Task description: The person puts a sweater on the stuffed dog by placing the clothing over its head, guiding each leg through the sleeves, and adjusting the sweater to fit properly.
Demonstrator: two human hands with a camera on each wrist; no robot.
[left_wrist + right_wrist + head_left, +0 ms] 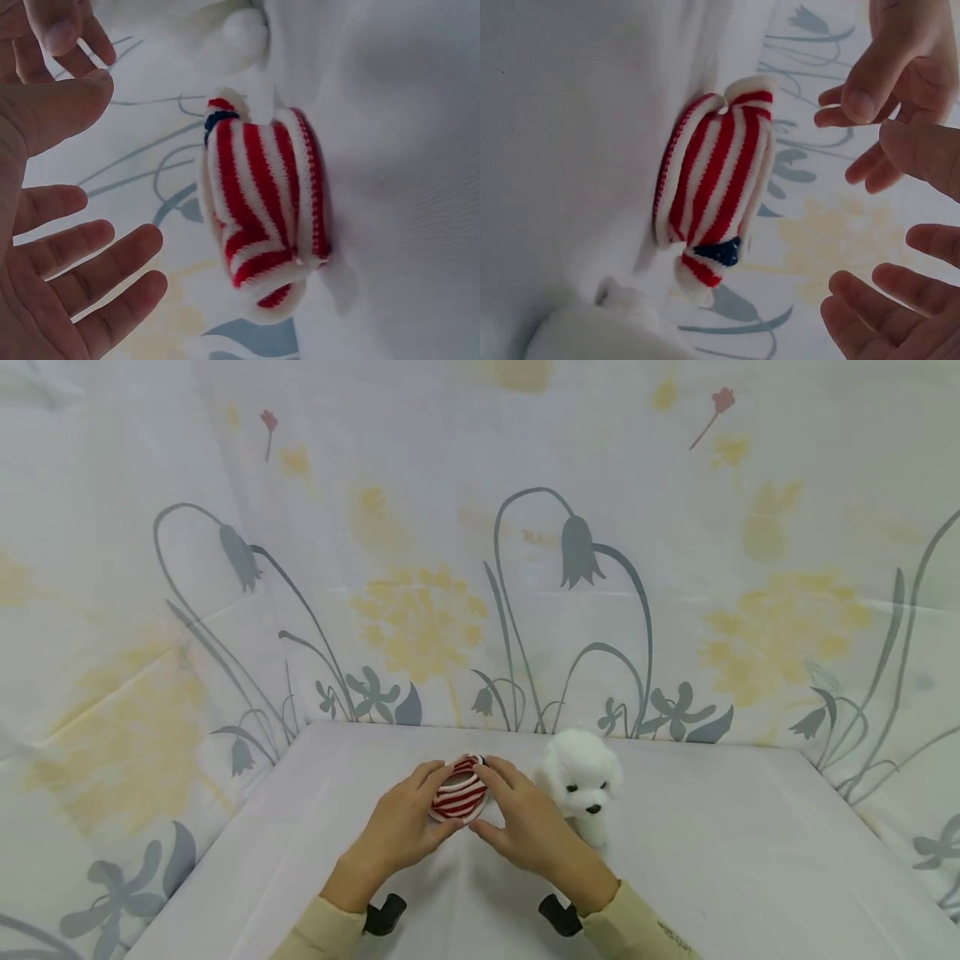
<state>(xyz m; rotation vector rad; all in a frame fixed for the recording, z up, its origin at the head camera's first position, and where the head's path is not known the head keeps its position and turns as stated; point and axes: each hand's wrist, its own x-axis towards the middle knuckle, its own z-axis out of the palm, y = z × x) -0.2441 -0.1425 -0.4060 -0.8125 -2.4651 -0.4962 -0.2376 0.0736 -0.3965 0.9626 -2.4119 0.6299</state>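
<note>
A small red-and-white striped knitted doll sweater (459, 800) stands upright on the white table, its neck opening facing up. In the left wrist view the sweater (255, 187) shows a dark blue patch by one sleeve. My left hand (405, 822) is above it on the left, fingers spread and relaxed. Opposite, my right hand (528, 822) is held the same way on the right side. Both wrist views show a gap between the fingers and the knit, with nothing gripped. In the right wrist view the sweater (720, 172) has a thick ribbed hem at the table.
A white plush dog (585, 781) sits just right of my right hand, partly hidden by it. The white-covered table (712, 860) meets a flower-printed cloth backdrop (450, 527) behind and at both sides. Black wrist mounts (386, 915) show under the forearms.
</note>
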